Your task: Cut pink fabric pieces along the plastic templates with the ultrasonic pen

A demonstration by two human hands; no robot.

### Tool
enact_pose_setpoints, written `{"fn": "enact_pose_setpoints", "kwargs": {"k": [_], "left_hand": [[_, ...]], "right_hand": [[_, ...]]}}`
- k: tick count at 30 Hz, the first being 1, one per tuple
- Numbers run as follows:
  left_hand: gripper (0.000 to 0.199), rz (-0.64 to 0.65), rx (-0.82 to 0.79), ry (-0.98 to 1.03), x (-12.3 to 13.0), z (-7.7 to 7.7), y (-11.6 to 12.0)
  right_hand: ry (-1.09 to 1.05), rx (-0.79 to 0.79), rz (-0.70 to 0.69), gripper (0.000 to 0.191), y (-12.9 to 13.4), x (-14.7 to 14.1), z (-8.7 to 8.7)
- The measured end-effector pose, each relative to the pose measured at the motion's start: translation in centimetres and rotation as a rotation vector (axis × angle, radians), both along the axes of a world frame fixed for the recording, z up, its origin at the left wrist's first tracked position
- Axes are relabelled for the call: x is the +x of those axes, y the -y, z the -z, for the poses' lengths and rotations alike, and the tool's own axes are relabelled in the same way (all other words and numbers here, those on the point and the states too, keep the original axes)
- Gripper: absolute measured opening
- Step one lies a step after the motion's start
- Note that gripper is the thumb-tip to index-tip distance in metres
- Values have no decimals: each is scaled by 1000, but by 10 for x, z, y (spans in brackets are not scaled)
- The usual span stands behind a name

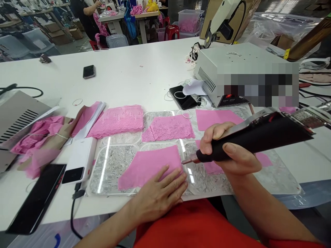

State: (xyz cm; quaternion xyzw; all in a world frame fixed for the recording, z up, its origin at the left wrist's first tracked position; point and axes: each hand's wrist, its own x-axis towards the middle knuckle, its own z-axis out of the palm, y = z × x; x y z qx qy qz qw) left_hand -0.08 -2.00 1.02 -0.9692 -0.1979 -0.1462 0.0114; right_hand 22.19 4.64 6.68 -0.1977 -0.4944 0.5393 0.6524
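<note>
My left hand [162,193] lies flat, fingers stretched out, over the lower right part of a smooth pink fabric piece [148,165]. That piece rests on a grey marbled mat [116,165] under glossy clear panels. My right hand [232,151] is wrapped around a black handheld tool [261,137] with a tapered metal tip. The tip points left and meets, or nearly meets, the fabric's right edge; contact is hard to tell. Above lie a pink lace piece [169,127] and a stack of pink lace [121,119]. More pink fabric [217,119] shows behind the tool, partly hidden.
A grey metal box [248,62] stands at the back right, with a phone [183,97] beside it. At left are a white power bank [80,160], a long black glossy object [36,198], bundled pink fabric [43,134] and another vented box [23,117]. A person [86,20] sits beyond.
</note>
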Motion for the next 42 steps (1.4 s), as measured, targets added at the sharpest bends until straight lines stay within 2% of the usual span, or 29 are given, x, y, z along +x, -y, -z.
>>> {"fn": "enact_pose_setpoints", "kwargs": {"k": [5, 10, 23, 42], "left_hand": [[35, 55, 27, -7, -2, 1, 2], [34, 56, 32, -5, -2, 1, 2], [35, 51, 25, 9, -2, 2, 3], [31, 31, 1, 40, 0, 4, 4]], "right_hand": [[12, -8, -69, 15, 4, -1, -2], [21, -16, -98, 15, 6, -2, -1], [103, -1, -98, 14, 7, -4, -3], [94, 13, -62, 14, 6, -3, 0]]}}
